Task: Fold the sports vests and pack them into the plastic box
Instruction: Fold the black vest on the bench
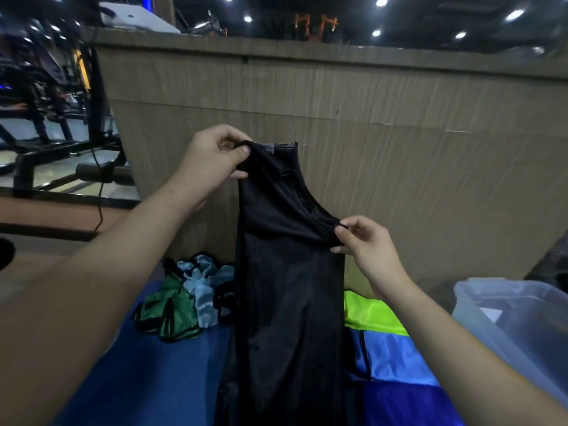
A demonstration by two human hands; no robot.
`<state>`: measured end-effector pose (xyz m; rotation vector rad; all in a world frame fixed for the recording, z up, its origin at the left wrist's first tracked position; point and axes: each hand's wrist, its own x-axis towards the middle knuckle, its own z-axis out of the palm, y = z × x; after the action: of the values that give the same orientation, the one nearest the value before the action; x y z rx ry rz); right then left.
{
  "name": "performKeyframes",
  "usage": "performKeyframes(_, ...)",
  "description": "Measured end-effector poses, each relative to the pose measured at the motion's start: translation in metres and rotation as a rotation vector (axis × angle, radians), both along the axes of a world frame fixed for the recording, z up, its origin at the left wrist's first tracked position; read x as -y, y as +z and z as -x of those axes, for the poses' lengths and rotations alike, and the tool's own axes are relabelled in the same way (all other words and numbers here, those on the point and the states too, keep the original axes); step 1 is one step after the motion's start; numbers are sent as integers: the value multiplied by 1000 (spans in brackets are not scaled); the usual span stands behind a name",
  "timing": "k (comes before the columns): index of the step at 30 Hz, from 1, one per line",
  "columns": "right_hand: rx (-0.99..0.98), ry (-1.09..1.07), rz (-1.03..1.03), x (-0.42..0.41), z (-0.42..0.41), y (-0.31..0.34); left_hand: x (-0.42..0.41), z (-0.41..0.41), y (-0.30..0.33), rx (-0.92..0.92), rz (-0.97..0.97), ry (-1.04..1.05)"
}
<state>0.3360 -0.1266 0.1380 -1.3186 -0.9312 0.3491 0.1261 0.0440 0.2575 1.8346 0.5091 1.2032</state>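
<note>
A black sports vest (285, 287) hangs in the air in front of me, its lower part reaching down past the frame's bottom edge. My left hand (212, 158) pinches its top strap, held high. Lower and to the right, my right hand (362, 244) pinches the vest's other strap. A loose heap of green (172, 315) and light-blue vests (203, 287) lies on the blue mat (147, 379) behind the black one. Flat vests lie to the right: a neon yellow-green one (368, 312), a light-blue one (396, 355) and a dark-blue one (408, 404). The clear plastic box (479, 312) stands at the far right.
A tall wood-grain counter wall (399, 133) closes off the space straight ahead. Gym machines and a black cable (100, 195) stand at the left on the floor.
</note>
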Motion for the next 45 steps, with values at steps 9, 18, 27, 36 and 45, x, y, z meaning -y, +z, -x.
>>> performKeyframes(9,99,18,-34,-28,-28,4,-26,-28,0,104,-77,-16)
performKeyframes(18,122,-28,38,-23,-27,-31,-13,-5,-51,11,-5,-91)
performKeyframes(27,169,-14,251,21,0,-91,53,57,-128,-182,-26,-113)
performKeyframes(36,377,-40,426,69,19,-142,128,96,-205,-242,-5,-220)
performKeyframes(45,669,26,573,116,33,-181,171,115,-268,-495,-300,-341)
